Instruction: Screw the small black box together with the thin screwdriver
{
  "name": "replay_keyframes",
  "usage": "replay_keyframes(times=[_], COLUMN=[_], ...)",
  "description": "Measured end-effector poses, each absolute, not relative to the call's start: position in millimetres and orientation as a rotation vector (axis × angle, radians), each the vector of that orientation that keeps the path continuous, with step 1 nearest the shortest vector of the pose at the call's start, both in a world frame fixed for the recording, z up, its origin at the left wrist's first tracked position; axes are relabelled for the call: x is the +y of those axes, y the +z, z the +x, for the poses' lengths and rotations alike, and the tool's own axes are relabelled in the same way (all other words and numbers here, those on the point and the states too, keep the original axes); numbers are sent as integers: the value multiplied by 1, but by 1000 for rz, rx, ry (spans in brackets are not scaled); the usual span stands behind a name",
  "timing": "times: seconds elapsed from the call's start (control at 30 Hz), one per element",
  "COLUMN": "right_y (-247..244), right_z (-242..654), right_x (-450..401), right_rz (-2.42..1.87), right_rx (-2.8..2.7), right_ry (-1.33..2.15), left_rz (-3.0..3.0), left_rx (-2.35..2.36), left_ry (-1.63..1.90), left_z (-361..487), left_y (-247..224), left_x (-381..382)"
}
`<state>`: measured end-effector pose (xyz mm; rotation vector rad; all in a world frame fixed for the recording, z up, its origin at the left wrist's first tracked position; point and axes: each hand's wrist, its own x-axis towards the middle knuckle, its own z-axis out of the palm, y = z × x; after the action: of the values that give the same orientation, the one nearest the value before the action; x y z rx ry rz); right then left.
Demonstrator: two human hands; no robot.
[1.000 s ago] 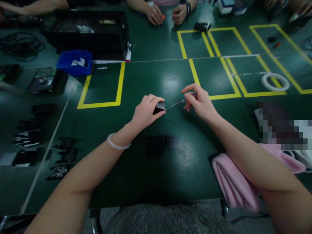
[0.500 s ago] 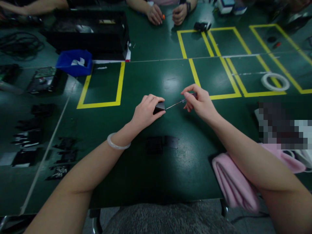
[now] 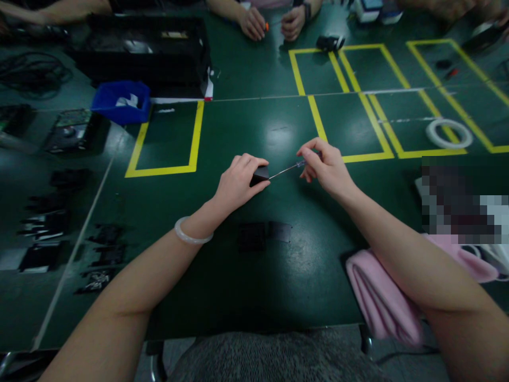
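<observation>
My left hand (image 3: 242, 183) is closed around a small black plastic part (image 3: 261, 174) and steadies it on the green table. In my right hand (image 3: 322, 163) is a screwdriver (image 3: 287, 170), its handle pinched between thumb and fingers. The thin metal shaft slants down to the left, and its tip meets the right end of the black part. Whether a screw sits at the tip is too small to tell. Nearer my body lie two flat dark pieces, a squarish one (image 3: 252, 236) and a thinner one (image 3: 280, 232).
A pink cloth (image 3: 384, 297) lies under my right forearm. Several black parts (image 3: 105, 254) are at the left. Further back are a blue bin (image 3: 122, 103), a large black housing (image 3: 147, 58) and a white tape roll (image 3: 449, 133). Across the table, another person's hands (image 3: 254, 24) hold something orange.
My right thumb and fingers have shifted slightly on the screwdriver handle. The left hand and the black part stay where they were.
</observation>
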<state>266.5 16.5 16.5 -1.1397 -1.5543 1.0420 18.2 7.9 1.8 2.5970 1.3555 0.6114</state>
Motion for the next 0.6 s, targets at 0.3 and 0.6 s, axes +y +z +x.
replay_keyframes(times=[0.3,0.6], right_y=[14,17], right_z=[266,268], right_x=[17,17], right_rz=[-1115,-1172], right_rx=[-1562,-1588], right_ry=[1022,1031], left_rz=[2604,2598], left_rx=[1351,1343], left_ry=[615,613], left_z=[18,18], left_y=[2,2], left_x=[8,8])
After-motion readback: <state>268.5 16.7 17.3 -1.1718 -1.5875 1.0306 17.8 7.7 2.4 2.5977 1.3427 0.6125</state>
